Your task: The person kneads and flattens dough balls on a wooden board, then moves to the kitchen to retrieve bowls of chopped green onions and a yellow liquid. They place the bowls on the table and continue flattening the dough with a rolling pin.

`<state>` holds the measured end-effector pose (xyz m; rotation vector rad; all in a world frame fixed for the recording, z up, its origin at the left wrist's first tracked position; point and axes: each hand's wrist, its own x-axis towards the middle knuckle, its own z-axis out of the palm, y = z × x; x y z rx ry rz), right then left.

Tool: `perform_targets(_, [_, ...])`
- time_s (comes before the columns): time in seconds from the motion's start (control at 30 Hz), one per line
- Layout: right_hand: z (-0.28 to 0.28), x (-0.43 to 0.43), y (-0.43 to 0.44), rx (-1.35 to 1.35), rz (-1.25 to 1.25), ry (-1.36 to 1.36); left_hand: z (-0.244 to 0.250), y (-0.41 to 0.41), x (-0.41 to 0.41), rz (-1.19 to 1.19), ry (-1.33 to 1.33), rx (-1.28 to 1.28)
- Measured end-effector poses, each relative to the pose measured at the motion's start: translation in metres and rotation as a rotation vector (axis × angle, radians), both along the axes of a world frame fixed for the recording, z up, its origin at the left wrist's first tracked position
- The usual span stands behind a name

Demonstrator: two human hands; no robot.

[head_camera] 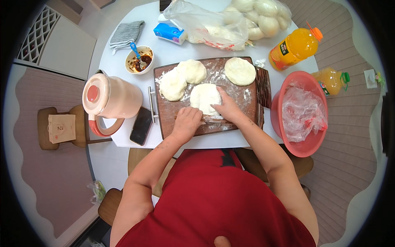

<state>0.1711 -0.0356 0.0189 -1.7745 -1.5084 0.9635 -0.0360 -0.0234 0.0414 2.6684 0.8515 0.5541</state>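
Observation:
A flattened white dough piece (204, 96) lies on the floured wooden board (237, 102). My right hand (227, 107) holds its right edge, thumb and fingers apart on the dough. Below it, my left hand (188, 123) rests over the left part of a dark wooden rolling pin (216, 119), which touches the dough's lower edge. Two more dough rounds, one left (172, 85) and one behind it (192, 71), touch at the board's upper left. Another dough round (240, 71) is by itself at the upper right.
A pink kettle (123, 95) and a phone (141, 126) stand left of the board, near a sauce bowl (129, 66). To the right are a red basin (277, 108) holding plastic bags and two juice bottles (294, 48). Bagged buns (262, 18) and tissues (168, 32) lie behind.

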Motion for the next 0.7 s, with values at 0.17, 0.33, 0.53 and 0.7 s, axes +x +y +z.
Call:
perform_targets(0.17, [0.017,0.028,-0.016,-0.097,0.099,-0.160,-0.002,0.008,0.004,0.036,0.007,0.002])
perform_targets(0.33, [0.022,0.034,-0.020,0.096,0.132,-0.564,-0.012,0.039,0.026,0.070,0.069,-0.071])
perform_targets(0.53, [0.003,0.035,0.034,0.211,-0.025,-0.887,-0.013,0.087,0.045,0.262,0.173,0.118])
perform_targets(0.7, [0.018,0.020,-0.028,0.047,0.264,-0.868,-0.018,0.012,0.007,0.162,0.233,-0.082])
